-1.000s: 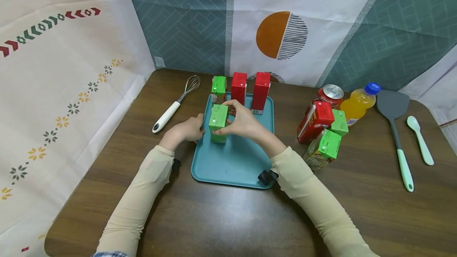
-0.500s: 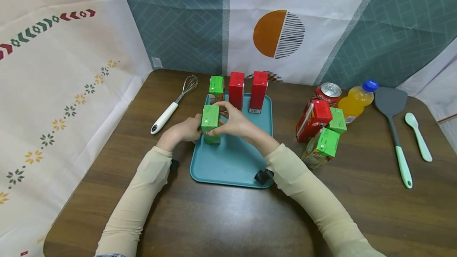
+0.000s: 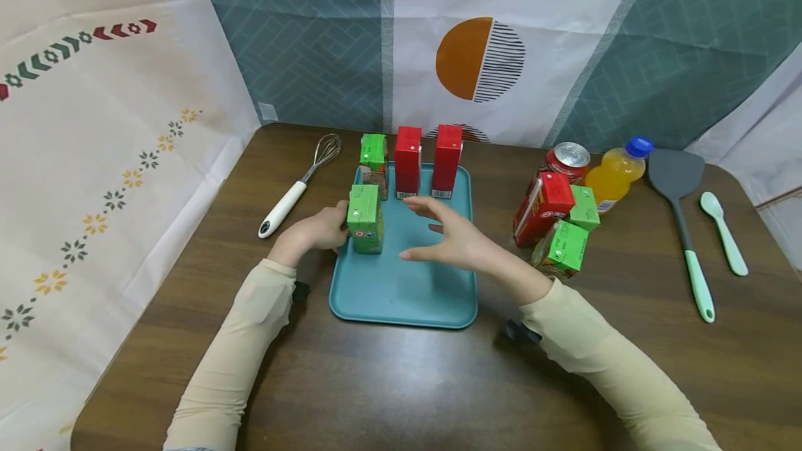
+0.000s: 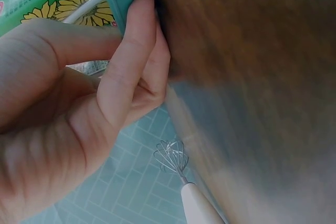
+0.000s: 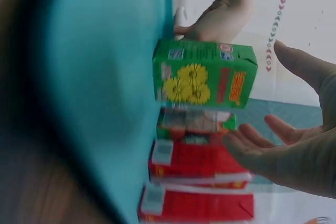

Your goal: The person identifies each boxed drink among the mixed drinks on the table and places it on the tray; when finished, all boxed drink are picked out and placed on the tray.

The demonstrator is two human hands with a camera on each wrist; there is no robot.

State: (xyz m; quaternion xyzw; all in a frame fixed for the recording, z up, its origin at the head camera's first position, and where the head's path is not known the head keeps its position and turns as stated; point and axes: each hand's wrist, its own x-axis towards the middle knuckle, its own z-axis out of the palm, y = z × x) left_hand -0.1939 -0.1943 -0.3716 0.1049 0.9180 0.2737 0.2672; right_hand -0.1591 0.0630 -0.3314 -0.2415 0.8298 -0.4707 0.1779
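Note:
A green drink carton with yellow flowers stands upright at the left side of a teal tray. My left hand pinches the tray's left rim beside that carton, as the left wrist view shows close up. My right hand hovers over the tray to the right of the carton, thumb and fingers spread and holding nothing. In the right wrist view, a gap separates it from the flowered carton. Along the tray's far side stand another green carton and two red cartons, one in the middle and one rightmost.
A whisk lies left of the tray. To the right cluster a red carton, green cartons, a soda can and an orange juice bottle. Farther right lie a grey turner and a mint spoon.
The flowered carton was shifted left towards the tray's left rim, then let go. My right hand has opened and drawn back to the right. My left hand stays at the rim.

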